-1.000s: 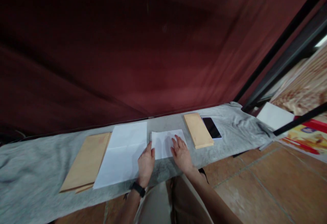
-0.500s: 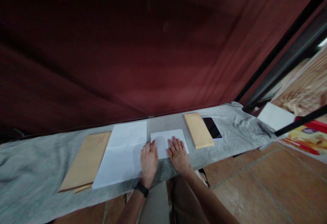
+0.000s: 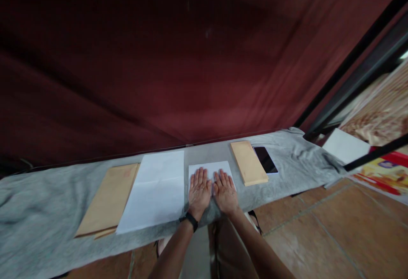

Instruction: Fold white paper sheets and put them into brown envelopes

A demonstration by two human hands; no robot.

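Side by side, my left hand point(image 3: 199, 190) and my right hand point(image 3: 225, 192) lie flat on a folded white sheet of paper point(image 3: 208, 166). Both hands are open, fingers stretched toward the far edge, palms covering much of the sheet. Just left of them, larger white paper point(image 3: 156, 194) lies flat with a crease across it. Farther left are brown envelopes point(image 3: 108, 198), partly beneath that paper's edge. To the right of my right hand rests a stack of smaller brown envelopes point(image 3: 249, 162).
A dark-screened phone point(image 3: 265, 160) lies beside the right envelope stack. Grey cloth point(image 3: 44, 211) covers the narrow bench. A dark red curtain-like surface point(image 3: 204, 79) rises behind it. At right are black frame bars point(image 3: 347, 60), a white box-like item point(image 3: 346, 145) and tiled floor point(image 3: 318, 224).
My left hand has moved right, from the gap at the folded sheet's left edge onto its middle, and now lies flat. My right hand stays on the sheet, its fingers straighter.
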